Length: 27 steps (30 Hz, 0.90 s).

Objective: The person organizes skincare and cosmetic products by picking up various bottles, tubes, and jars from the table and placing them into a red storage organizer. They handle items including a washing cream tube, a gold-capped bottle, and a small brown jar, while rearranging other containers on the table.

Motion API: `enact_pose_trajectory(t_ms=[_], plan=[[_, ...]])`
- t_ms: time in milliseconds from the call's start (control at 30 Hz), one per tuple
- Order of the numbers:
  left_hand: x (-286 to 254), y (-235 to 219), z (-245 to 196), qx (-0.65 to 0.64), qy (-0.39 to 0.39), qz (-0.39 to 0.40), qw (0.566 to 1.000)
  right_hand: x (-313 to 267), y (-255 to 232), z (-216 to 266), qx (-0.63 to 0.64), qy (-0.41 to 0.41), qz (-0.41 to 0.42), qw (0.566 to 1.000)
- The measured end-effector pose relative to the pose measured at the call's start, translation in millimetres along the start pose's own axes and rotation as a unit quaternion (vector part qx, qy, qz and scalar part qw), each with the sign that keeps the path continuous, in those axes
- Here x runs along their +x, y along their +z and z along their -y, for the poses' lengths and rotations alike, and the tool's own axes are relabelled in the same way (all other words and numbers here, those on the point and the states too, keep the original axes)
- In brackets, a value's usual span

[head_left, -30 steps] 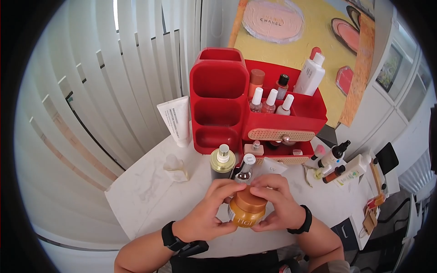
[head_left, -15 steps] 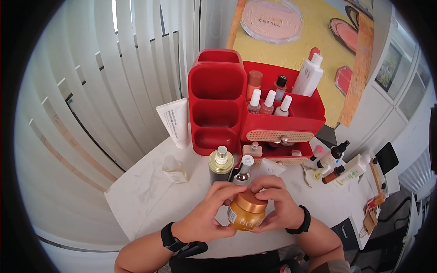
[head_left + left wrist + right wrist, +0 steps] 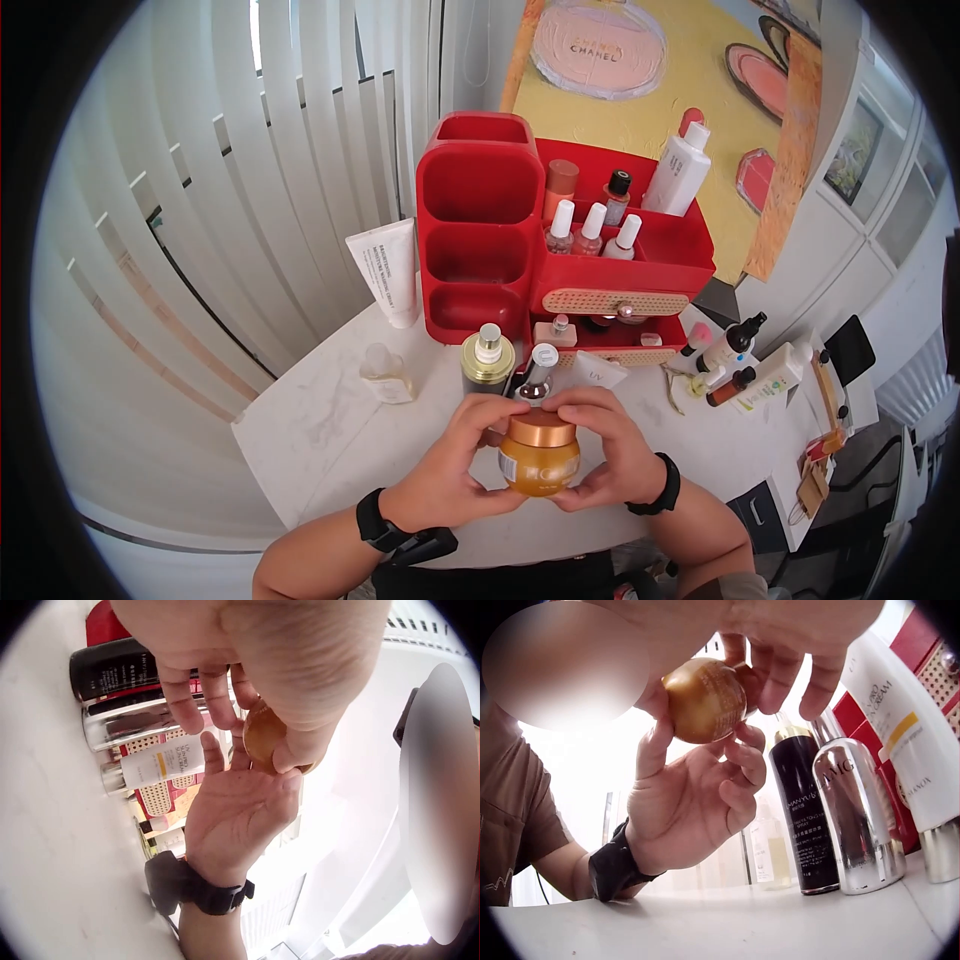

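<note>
Both hands hold a round golden jar (image 3: 540,462) with a copper-coloured lid (image 3: 543,428) above the near part of the table. My left hand (image 3: 455,470) grips its left side, thumb low and fingers up by the lid. On the other side my right hand (image 3: 612,450) pinches it the same way. The right wrist view shows the jar's rounded bottom (image 3: 705,705) between thumbs and fingers, raised over the tabletop. Just beyond the hands stand a dark bottle with a gold collar (image 3: 487,362), a silver bottle (image 3: 538,372) and a white UV cream tube (image 3: 598,371).
A red organizer (image 3: 480,215) at the back holds nail polish and other bottles; its lower drawer (image 3: 650,345) is pulled out. A white tube (image 3: 388,275) and a small clear bottle (image 3: 386,375) stand left. Several bottles, including a dark spray bottle (image 3: 733,342), stand right.
The jar has been tipped more upright, so its lid shows less from above and its front faces the head camera. Both hands keep their hold in nearly the same place.
</note>
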<state>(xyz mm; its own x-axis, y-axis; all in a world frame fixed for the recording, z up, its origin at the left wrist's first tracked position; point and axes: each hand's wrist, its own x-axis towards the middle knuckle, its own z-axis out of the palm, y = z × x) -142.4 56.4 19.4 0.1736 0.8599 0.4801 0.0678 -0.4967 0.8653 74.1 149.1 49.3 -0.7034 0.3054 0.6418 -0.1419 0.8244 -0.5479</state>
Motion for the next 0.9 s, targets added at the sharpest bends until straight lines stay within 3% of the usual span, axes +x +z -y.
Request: enact_pose_trajectory(t_ms=[667,900], plan=[[0.5,-1.7,1.5,-0.039,0.019,0.034,0.998,-2.5,-1.0,-4.9,0.038,0.001,0.001,0.999],[0.0,-3.0,0.3,-0.039,0.030,0.037,0.998,-1.1,-2.1,3.1,-0.002,0.000,-0.002,1.000]])
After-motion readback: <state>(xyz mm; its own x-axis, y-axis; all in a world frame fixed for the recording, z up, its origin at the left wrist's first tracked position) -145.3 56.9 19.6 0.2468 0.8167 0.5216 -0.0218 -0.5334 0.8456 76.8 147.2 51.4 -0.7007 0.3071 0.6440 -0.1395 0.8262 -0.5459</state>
